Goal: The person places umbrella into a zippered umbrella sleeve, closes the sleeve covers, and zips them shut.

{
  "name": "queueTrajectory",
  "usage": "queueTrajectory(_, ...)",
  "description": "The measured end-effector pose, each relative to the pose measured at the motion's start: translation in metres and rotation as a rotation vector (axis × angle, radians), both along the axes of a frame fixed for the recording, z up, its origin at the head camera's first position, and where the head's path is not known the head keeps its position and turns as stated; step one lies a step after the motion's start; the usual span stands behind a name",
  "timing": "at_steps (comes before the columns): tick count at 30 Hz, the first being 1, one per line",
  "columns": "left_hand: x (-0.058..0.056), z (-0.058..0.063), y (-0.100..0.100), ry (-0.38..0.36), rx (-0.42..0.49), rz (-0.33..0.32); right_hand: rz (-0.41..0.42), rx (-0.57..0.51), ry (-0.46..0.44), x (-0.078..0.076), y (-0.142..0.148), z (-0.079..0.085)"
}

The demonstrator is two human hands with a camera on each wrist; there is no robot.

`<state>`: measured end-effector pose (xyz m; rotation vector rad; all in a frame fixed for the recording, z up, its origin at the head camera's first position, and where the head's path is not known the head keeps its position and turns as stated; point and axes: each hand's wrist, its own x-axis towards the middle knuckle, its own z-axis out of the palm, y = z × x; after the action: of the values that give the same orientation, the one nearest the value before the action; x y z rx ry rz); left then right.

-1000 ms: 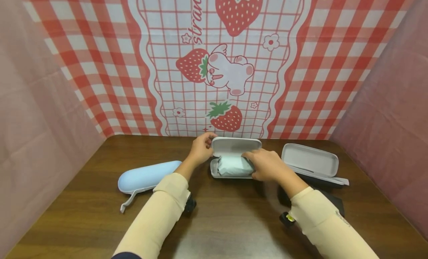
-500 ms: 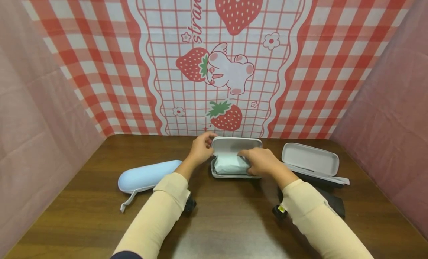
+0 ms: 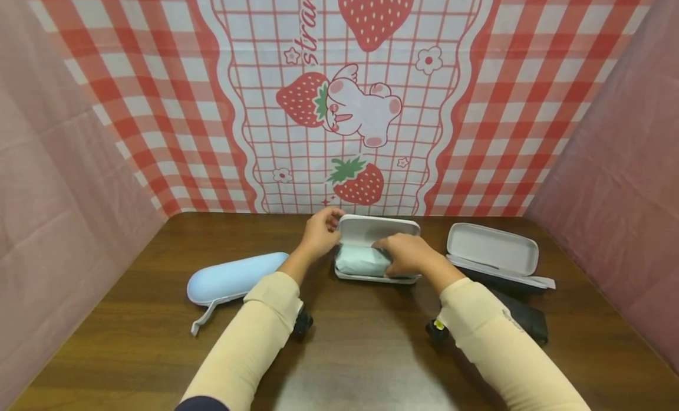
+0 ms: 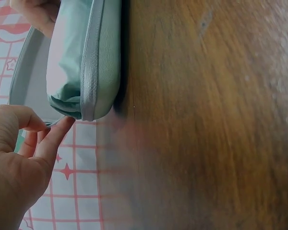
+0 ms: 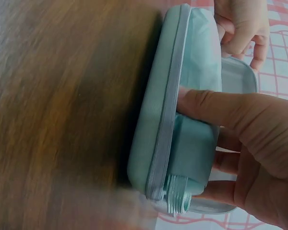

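Observation:
A pale green zip-up glasses case [image 3: 373, 225] lies open at the back of the table, its lid raised toward the wall. Inside it sits a soft mint-green pouch [image 3: 358, 260], pushed toward the left end. My left hand [image 3: 320, 234] pinches the lid's left edge between thumb and fingers, as the left wrist view shows. Over the right part of the case, my right hand [image 3: 411, 255] grips the pouch. In the right wrist view its thumb is on the front side, just inside the grey zip, with the fingers behind. A ribbed strap loop [image 5: 177, 194] hangs at the right end.
A closed light blue glasses case [image 3: 236, 278] with a grey strap lies at the left. At the right, a dark case with a grey lining [image 3: 493, 249] lies open, a black pouch [image 3: 527, 319] in front of it. Checked cloth [image 3: 509, 104] hangs behind the table.
My right hand has shifted left, sliding the pouch toward the left end inside the case. The left hand keeps its place at the lid's edge.

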<state>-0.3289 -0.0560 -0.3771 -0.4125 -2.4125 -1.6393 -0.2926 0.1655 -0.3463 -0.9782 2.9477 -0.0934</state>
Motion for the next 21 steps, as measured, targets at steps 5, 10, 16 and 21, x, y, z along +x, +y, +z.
queueTrajectory(5,0.0,0.001,0.0,-0.012,0.016,0.009,0.039,-0.036,-0.036,-0.002,0.003,-0.001)
queueTrajectory(10,0.0,0.001,0.002,-0.004,0.004,0.008,0.06,-0.111,-0.074,0.0,0.015,0.004)
queueTrajectory(16,0.001,0.002,0.002,0.046,-0.064,0.017,0.052,-0.169,-0.041,0.008,0.038,0.01)
queueTrajectory(21,0.001,0.002,0.002,0.042,-0.063,-0.013,0.024,-0.252,-0.06,0.017,0.058,0.01)
